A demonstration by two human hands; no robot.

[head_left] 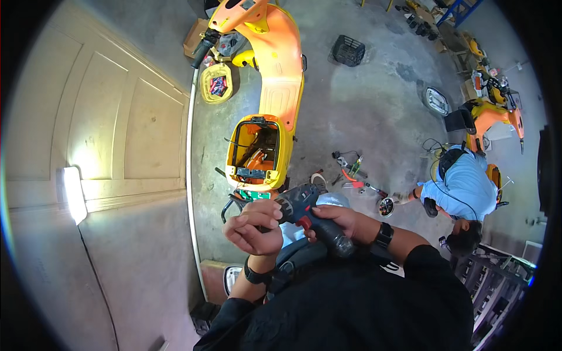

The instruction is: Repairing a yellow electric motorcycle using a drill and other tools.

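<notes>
My right hand [339, 221] grips a dark blue and black cordless drill [322, 225] with a red trigger. The drill points to the left, its chuck [285, 206] beside the fingertips of my left hand [255, 228]. The fingers of that hand are curled together, and whatever they pinch is hidden or too small to make out. Just beyond both hands stands an orange and yellow scooter [281, 88]. Its open seat compartment [232, 167] shows dark parts and an orange piece inside.
Hand tools [353, 182] lie on the floor right of the scooter. A yellow basin [205, 88] holds small packets. A black crate [348, 50] sits farther back. At right, a person in light blue [462, 184] bends over near a bowl of small parts [386, 206] and another scooter [489, 120].
</notes>
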